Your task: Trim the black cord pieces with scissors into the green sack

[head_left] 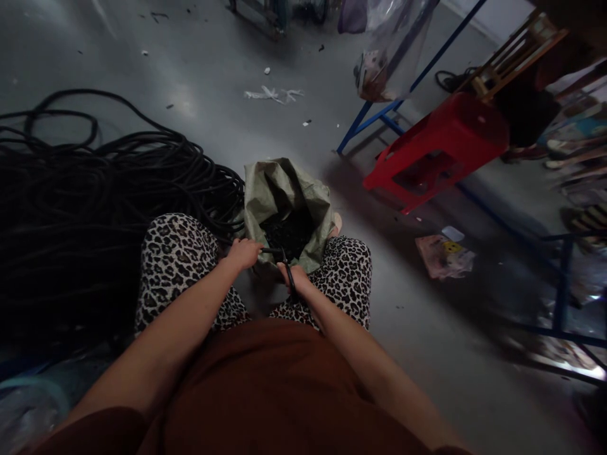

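I sit with my knees in leopard-print trousers on either side of a green woven sack (277, 183) that stands open on the floor and holds small black pieces (289, 234). My left hand (244, 253) is closed around a black cable (271, 251) just above the sack's mouth. My right hand (294, 278) grips a dark tool with handles, possibly cutters, whose tip meets the cable's end. The cable runs left toward a large heap of coiled black cable (95, 189).
A red plastic stool (441, 145) lies tipped to the right, beside a blue metal frame (379, 114) with a clear plastic bag (389, 50) hanging on it. A crumpled pink packet (443, 256) and white scraps (272, 95) litter the grey floor. More blue framing (564, 284) stands far right.
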`<state>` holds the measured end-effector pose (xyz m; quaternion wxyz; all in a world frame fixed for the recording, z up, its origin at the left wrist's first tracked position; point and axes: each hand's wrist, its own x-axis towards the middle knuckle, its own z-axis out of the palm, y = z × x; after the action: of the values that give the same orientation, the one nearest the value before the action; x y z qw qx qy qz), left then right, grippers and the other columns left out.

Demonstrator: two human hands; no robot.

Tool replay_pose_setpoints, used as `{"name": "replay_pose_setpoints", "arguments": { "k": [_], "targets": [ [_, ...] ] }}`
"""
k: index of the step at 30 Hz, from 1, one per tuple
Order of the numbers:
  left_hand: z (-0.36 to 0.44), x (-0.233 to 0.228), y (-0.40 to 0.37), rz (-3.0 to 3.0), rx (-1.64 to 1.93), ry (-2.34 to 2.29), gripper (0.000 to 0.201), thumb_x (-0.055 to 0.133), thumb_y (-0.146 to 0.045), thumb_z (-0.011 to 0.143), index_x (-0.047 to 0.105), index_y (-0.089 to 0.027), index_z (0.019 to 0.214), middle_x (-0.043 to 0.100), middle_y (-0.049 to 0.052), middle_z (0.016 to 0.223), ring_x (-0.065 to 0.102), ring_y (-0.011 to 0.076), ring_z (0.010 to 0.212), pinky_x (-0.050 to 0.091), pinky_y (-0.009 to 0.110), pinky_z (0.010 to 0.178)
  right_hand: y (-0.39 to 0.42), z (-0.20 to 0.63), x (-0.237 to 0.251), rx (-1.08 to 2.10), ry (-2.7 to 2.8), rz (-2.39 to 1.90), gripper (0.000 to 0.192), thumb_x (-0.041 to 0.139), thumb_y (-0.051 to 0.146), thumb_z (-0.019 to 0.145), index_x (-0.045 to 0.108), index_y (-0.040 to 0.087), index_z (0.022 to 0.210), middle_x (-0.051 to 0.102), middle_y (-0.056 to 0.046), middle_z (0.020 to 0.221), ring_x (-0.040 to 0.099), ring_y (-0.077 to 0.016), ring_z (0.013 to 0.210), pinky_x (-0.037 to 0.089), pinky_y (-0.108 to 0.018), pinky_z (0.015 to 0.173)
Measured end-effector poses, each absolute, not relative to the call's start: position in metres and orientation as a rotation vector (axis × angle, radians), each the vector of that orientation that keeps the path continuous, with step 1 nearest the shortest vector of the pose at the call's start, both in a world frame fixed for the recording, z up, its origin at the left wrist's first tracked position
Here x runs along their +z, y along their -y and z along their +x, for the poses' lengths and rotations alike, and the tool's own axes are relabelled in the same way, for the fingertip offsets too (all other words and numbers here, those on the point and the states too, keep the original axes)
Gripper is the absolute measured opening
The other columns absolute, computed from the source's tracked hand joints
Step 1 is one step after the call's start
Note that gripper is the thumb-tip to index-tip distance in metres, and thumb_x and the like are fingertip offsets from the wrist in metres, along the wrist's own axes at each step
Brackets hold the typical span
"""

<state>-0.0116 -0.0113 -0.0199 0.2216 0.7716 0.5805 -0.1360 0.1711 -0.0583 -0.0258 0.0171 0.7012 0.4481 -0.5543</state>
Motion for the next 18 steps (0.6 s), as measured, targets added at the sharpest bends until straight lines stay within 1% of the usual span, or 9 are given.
{"name": "replay_pose_setpoints", "arguments": {
  "k": [4,10,14,18],
  "targets": [
    [-0.011,-0.018,0.010,2.107,-0.386,-1.610,0.035,0.037,-0.030,0.088,0.058,-0.029,0.116,0.063,0.009,0.112,0.053,0.0251,0.107,0.033,0.041,0.089,0.057,0.173,-0.030,-1.623,-1.345,2.196,0.068,0.035,0.070,0.081,0.066,0.011,0.070,0.061,-0.012,0.055,0.062,-0.0221,0.047,0.049,-0.028,0.044],
    [-0.010,-0.012,0.008,2.059,-0.334,-1.651,0.034,0.037,-0.030,0.089,0.058,-0.029,0.115,0.063,0.008,0.112,0.052,0.0245,0.109,0.032,0.040,0.091,0.057,0.175,-0.039,-1.624,-1.329,2.240,0.074,0.032,0.074,0.078,0.066,0.009,0.079,0.065,-0.014,0.068,0.064,-0.0211,0.057,0.052,-0.029,0.053],
    [-0.010,-0.009,0.008,2.058,-0.263,-1.686,0.036,0.036,-0.030,0.089,0.057,-0.028,0.118,0.062,0.008,0.115,0.051,0.0248,0.110,0.033,0.040,0.091,0.057,0.174,-0.039,-1.730,-1.310,2.220,0.075,0.027,0.074,0.080,0.065,0.009,0.080,0.063,-0.012,0.062,0.064,-0.0198,0.055,0.052,-0.028,0.053],
    [-0.010,-0.007,0.007,2.080,-0.214,-1.703,0.036,0.035,-0.029,0.089,0.056,-0.027,0.119,0.061,0.008,0.116,0.051,0.0247,0.110,0.034,0.039,0.090,0.058,0.171,-0.033,-1.844,-1.339,2.153,0.068,0.030,0.070,0.083,0.064,0.011,0.078,0.062,-0.009,0.057,0.063,-0.0189,0.051,0.051,-0.026,0.049]
  ]
}}
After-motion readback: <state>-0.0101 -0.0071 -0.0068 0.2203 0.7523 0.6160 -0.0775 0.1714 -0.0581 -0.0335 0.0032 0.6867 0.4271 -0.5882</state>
